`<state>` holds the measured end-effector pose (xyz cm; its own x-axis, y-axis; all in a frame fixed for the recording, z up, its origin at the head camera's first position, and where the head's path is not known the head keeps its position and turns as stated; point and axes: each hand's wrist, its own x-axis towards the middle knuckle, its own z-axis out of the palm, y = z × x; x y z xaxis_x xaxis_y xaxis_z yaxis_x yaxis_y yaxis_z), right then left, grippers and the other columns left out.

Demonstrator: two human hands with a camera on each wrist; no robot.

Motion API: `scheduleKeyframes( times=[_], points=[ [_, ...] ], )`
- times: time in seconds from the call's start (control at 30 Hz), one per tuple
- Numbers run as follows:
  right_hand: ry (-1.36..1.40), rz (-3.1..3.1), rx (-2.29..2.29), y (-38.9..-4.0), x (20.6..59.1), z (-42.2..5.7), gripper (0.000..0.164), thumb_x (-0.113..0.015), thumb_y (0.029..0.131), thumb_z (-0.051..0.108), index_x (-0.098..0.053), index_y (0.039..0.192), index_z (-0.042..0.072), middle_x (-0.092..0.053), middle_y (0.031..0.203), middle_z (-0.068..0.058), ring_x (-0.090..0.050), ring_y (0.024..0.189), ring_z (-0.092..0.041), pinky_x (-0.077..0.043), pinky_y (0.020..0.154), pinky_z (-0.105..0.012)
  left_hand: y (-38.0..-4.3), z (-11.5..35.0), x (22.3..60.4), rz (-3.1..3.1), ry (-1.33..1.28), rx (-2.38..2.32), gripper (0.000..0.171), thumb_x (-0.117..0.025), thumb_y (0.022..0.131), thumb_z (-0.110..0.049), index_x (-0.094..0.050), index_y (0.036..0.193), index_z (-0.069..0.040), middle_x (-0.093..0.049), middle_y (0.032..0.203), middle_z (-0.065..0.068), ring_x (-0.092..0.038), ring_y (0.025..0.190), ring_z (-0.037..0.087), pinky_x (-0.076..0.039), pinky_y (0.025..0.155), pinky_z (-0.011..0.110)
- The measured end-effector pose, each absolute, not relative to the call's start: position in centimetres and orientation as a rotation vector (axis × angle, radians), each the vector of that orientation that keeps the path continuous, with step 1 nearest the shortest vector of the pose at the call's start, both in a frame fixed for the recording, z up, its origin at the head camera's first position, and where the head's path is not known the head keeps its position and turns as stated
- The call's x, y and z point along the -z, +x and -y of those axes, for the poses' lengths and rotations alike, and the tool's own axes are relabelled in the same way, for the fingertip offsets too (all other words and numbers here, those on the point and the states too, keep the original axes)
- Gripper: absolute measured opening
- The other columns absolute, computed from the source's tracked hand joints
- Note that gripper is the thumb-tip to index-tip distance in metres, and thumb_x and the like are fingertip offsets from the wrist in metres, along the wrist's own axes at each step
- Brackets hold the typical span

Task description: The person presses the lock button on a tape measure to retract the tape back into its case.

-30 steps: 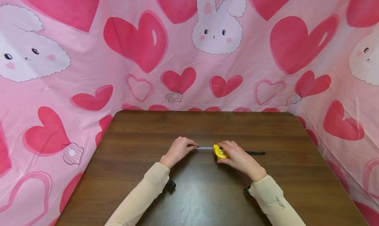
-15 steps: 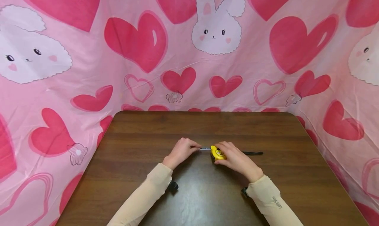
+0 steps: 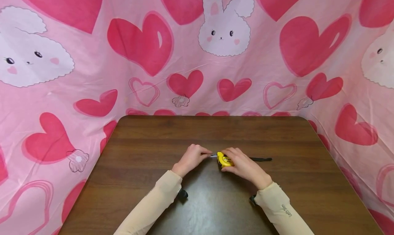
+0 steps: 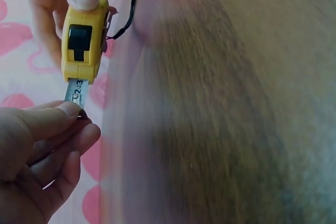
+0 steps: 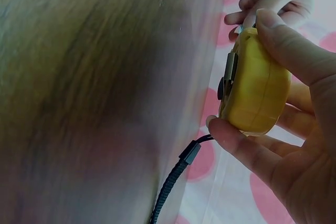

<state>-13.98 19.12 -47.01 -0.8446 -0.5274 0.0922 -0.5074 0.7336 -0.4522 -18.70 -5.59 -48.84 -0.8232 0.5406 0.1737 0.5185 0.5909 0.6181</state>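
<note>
My right hand [image 3: 244, 165] grips a yellow tape measure [image 3: 225, 160] around its case, thumb and fingers on opposite sides. From the mouth of the case a short length of the metal blade [image 4: 77, 91] sticks out, with printed numbers showing in the left wrist view. My left hand [image 3: 192, 158] pinches the blade's end between thumb and fingertips, only a small gap from the case. A black wrist strap [image 5: 178, 166] hangs from the back of the case and points right in the head view.
Both hands are over a dark brown wooden table [image 3: 147, 132]. A pink cloth [image 3: 221, 67] with hearts and rabbits hangs behind the table and on both sides. Dark wrist cameras [image 3: 183, 194] sit under the sleeves.
The exposed blade has grown shorter. My left hand has moved right and the right hand, with the tape measure, slightly left, bringing them closer together.
</note>
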Motion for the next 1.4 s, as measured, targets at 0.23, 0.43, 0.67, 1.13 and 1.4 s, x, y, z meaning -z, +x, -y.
scheduleKeyframes(
  times=[0.23, 0.43, 0.67, 1.13, 1.4],
  points=[
    [-0.868, -2.876, 0.74, -13.9, 47.1, -19.0, 0.067, -0.086, 0.087, 0.033, -0.06, 0.141, 0.004, -0.063, 0.134, -0.009, -0.058, 0.117, -0.025, -0.052, 0.103, -0.048, -18.5, 5.1, 48.7, -2.761, 0.94, -1.065, 0.018, -0.077, 0.094, -0.011, -0.083, 0.112, -0.011, -0.08, 0.105, 0.001, -0.075, 0.092, 0.012, -0.06, 0.084, 0.028],
    [-0.863, -2.859, 0.761, -13.8, 47.1, -18.8, 0.066, -0.086, 0.087, 0.034, -0.06, 0.14, 0.005, -0.063, 0.133, -0.007, -0.058, 0.116, -0.023, -0.053, 0.102, -0.047, -18.4, 4.7, 48.9, -2.79, 0.988, -1.04, 0.016, -0.076, 0.096, -0.012, -0.083, 0.11, -0.01, -0.08, 0.104, 0.002, -0.075, 0.092, 0.013, -0.061, 0.083, 0.029],
    [-0.875, -2.854, 0.755, -13.6, 47.2, -18.8, 0.065, -0.086, 0.087, 0.033, -0.061, 0.14, 0.005, -0.063, 0.132, -0.007, -0.057, 0.116, -0.023, -0.053, 0.102, -0.047, -18.2, 4.6, 49.0, -2.783, 0.979, -1.036, 0.016, -0.076, 0.096, -0.011, -0.083, 0.11, -0.01, -0.08, 0.104, 0.003, -0.075, 0.092, 0.015, -0.061, 0.083, 0.03],
    [-0.975, -2.896, 0.718, -13.7, 47.6, -18.9, 0.065, -0.087, 0.085, 0.034, -0.061, 0.138, 0.004, -0.063, 0.13, -0.006, -0.058, 0.114, -0.023, -0.054, 0.099, -0.045, -18.3, 4.2, 49.2, -2.768, 0.972, -1.018, 0.018, -0.074, 0.097, -0.015, -0.082, 0.112, -0.01, -0.08, 0.106, 0.002, -0.075, 0.094, 0.013, -0.06, 0.085, 0.028],
    [-0.983, -2.887, 0.737, -13.7, 47.7, -18.8, 0.065, -0.087, 0.086, 0.032, -0.061, 0.139, 0.004, -0.063, 0.131, -0.006, -0.057, 0.114, -0.022, -0.054, 0.1, -0.045, -18.4, 4.1, 49.3, -2.746, 0.966, -1.046, 0.018, -0.073, 0.099, -0.016, -0.082, 0.113, -0.01, -0.08, 0.107, 0.002, -0.075, 0.094, 0.013, -0.06, 0.085, 0.028]
  ],
)
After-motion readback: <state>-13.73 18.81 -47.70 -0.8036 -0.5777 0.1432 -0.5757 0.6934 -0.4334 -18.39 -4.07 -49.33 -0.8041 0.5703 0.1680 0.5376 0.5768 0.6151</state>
